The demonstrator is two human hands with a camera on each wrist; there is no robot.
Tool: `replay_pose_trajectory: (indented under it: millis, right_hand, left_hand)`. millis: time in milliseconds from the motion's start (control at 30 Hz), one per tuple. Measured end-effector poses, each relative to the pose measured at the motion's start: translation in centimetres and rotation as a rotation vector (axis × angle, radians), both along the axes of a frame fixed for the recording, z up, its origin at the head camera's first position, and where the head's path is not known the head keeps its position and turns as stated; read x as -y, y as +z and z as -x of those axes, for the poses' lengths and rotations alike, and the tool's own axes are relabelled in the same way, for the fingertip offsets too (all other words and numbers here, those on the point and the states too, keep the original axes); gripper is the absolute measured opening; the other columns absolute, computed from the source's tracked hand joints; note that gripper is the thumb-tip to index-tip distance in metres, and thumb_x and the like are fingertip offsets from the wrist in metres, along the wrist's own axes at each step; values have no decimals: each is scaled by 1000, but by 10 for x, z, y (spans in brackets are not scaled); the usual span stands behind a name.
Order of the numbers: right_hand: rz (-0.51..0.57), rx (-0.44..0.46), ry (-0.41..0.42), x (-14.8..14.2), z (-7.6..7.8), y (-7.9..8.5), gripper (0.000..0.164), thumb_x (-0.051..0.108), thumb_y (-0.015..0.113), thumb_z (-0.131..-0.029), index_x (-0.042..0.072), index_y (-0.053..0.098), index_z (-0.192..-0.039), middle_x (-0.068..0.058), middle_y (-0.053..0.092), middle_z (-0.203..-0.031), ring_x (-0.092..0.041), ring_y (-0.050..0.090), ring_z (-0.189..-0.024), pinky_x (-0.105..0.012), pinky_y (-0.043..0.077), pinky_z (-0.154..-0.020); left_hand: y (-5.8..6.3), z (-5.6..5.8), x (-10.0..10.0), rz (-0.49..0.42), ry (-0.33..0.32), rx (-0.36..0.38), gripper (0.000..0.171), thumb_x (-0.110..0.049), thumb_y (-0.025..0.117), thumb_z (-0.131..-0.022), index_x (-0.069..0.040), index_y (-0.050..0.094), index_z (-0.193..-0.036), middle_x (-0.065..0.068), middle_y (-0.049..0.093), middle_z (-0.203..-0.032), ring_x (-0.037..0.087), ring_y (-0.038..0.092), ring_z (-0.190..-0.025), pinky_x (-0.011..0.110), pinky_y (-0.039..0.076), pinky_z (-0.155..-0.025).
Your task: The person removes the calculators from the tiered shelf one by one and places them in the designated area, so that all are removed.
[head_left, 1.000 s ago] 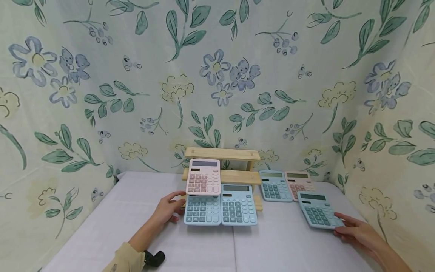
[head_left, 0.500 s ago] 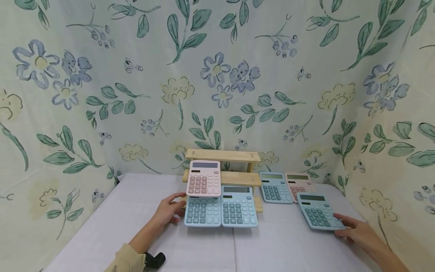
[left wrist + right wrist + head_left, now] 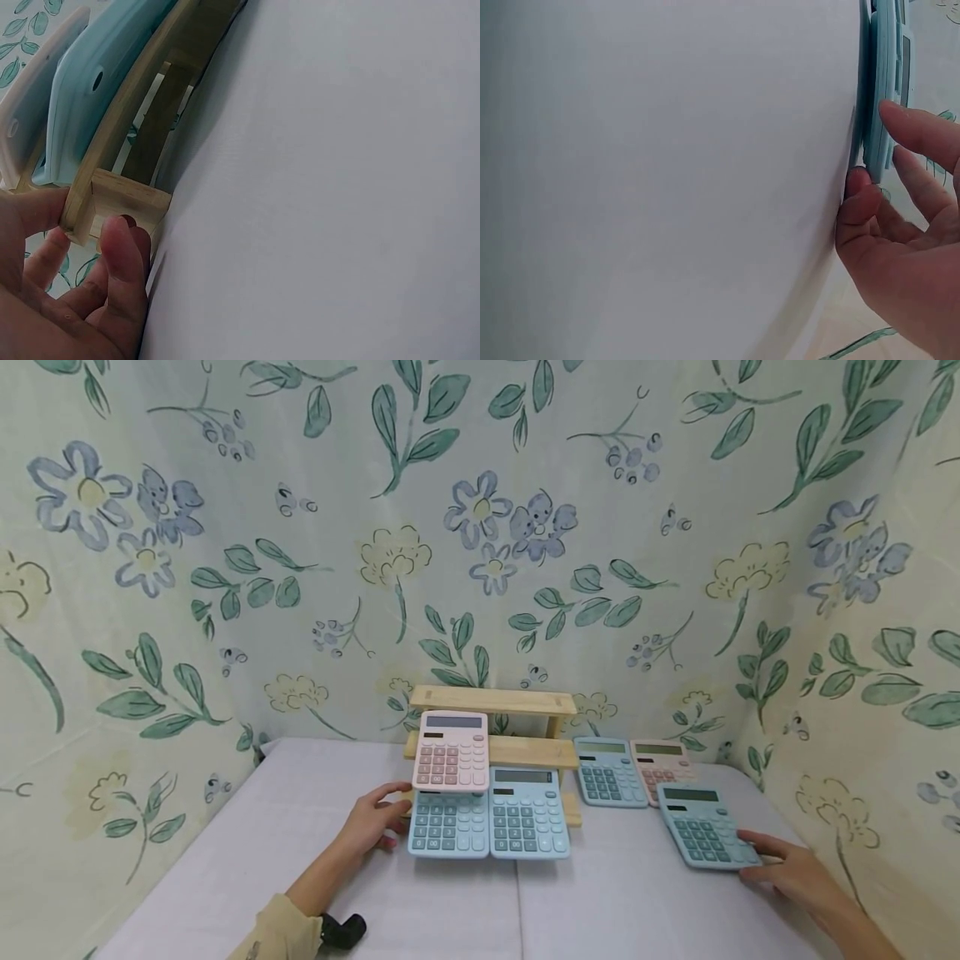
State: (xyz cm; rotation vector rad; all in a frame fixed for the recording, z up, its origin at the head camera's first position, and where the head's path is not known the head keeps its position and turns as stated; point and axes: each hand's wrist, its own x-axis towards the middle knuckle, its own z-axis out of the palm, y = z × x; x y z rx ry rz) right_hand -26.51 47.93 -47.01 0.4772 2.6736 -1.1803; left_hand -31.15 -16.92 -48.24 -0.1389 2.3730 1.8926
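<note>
My left hand [image 3: 375,821] holds the left end of a stepped wooden rack [image 3: 528,750]; in the left wrist view its fingers [image 3: 124,247] curl by the end block. On the rack's lower step two blue calculators lean side by side, the right one [image 3: 528,814] fully visible. A pink calculator [image 3: 452,752] stands on the step above, overlapping the left blue calculator [image 3: 448,831]. At the right, my right hand [image 3: 795,872] pinches a blue-green calculator [image 3: 707,827] at its lower right corner. The right wrist view shows this calculator [image 3: 883,97] edge-on, with fingertips under it.
Behind the held calculator, another blue calculator [image 3: 609,772] and a pink one [image 3: 662,766] lie beside the rack's right end. A white cloth [image 3: 600,902] covers the table. Floral curtains [image 3: 480,527] hang behind and at both sides. A black strap [image 3: 343,932] sits by the left sleeve.
The view shifts slightly. Both hands, the rack and the calculators stay essentially in place.
</note>
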Motion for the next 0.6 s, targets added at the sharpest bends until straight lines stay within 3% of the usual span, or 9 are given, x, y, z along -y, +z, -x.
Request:
replay_pose_trajectory:
  millis: [167,433,600]
  right_hand:
    - [-34,-17,-22,2,-1,0,94,22,89,-72,-1,40,-150,-40,37,-137,-39,52,-107,-35,48,-75]
    - [-36,1,-77,0,9,-12,94,15,88,-72,-1,38,-150,-37,38,-135,-40,50,-108,-37,49,-77]
    - [-43,3,-69,-2,12,-17,97,13,87,-73,-2,33,-152,-35,38,-133,-40,49,-108,-41,48,-80]
  left_hand:
    - [-1,0,1,-3,1,0,43,-29,65,-97,-20,58,-138,7,72,-95,21,65,-74,29,52,-53]
    - [-2,2,2,-3,13,6,42,-28,64,-97,-19,58,-139,8,72,-97,22,66,-75,29,52,-53]
    - [-3,2,0,4,21,13,41,-27,64,-97,-21,59,-138,7,72,-95,22,65,-74,29,52,-53]
